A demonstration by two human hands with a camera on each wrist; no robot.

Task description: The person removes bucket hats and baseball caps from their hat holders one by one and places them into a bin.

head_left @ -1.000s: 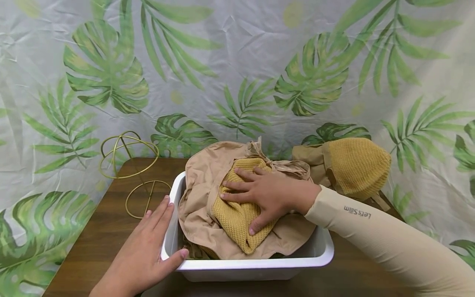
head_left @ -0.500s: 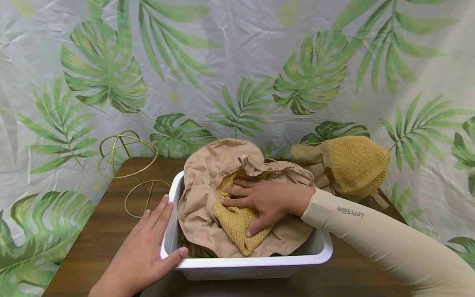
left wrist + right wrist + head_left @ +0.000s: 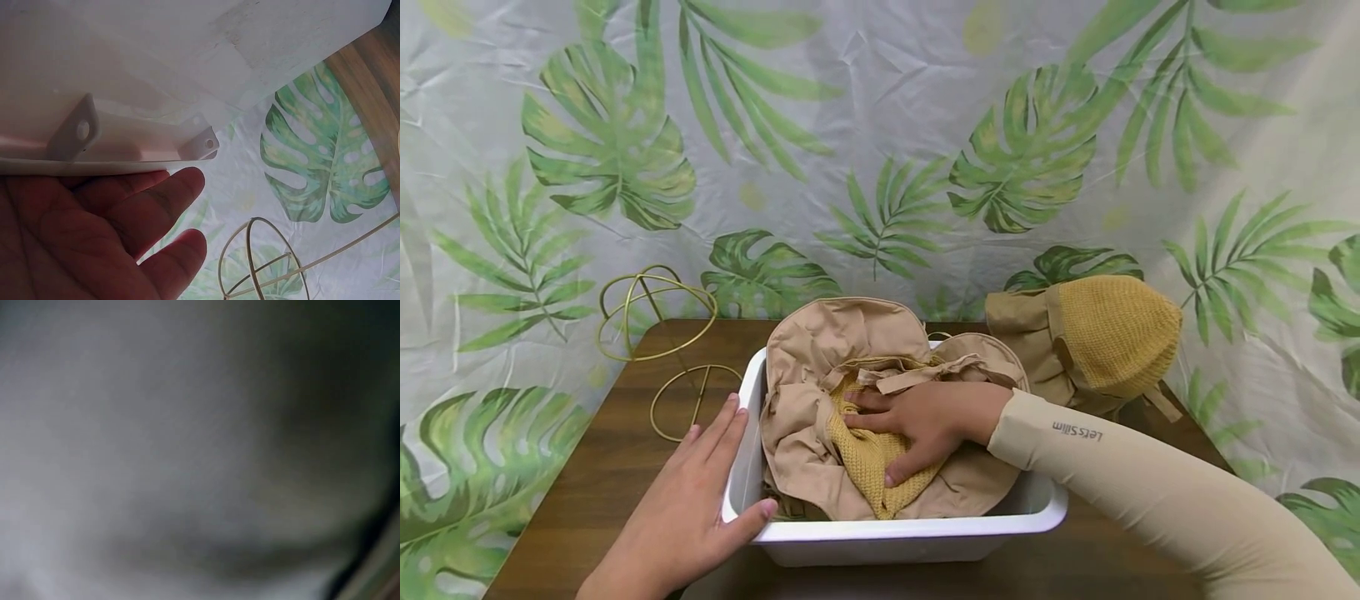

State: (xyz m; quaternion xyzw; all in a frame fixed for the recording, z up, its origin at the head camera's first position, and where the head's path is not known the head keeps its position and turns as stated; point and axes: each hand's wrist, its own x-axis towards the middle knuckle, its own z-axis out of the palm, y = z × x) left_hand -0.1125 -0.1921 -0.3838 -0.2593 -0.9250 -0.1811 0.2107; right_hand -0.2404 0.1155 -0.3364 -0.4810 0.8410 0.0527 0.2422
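A white plastic tub [image 3: 910, 529] holds a wide-brimmed sun hat [image 3: 801, 450] with a tan cloth brim and a yellow knit crown. My right hand [image 3: 917, 429] presses into the knit crown with its fingers spread, the fingertips partly lost in the folds. Tan cloth ties lie across the hat just behind that hand. On the tub's left rim rests my left hand [image 3: 688, 492], fingers straight and thumb over the front corner. From below, the left wrist view has the left hand's fingers [image 3: 156, 206] against the rim's underside. The right wrist view is only a grey blur.
A second yellow and tan hat [image 3: 1116, 337] lies on the table behind the tub, to the right. A gold wire stand [image 3: 658, 354] is at the back left of the brown wooden table [image 3: 576, 492]. Behind hangs a leaf-patterned curtain [image 3: 880, 125].
My right hand has pushed lower and slightly left into the crown. The hat's back brim and ties have folded forward and sunk toward the tub. The left hand stays at the rim.
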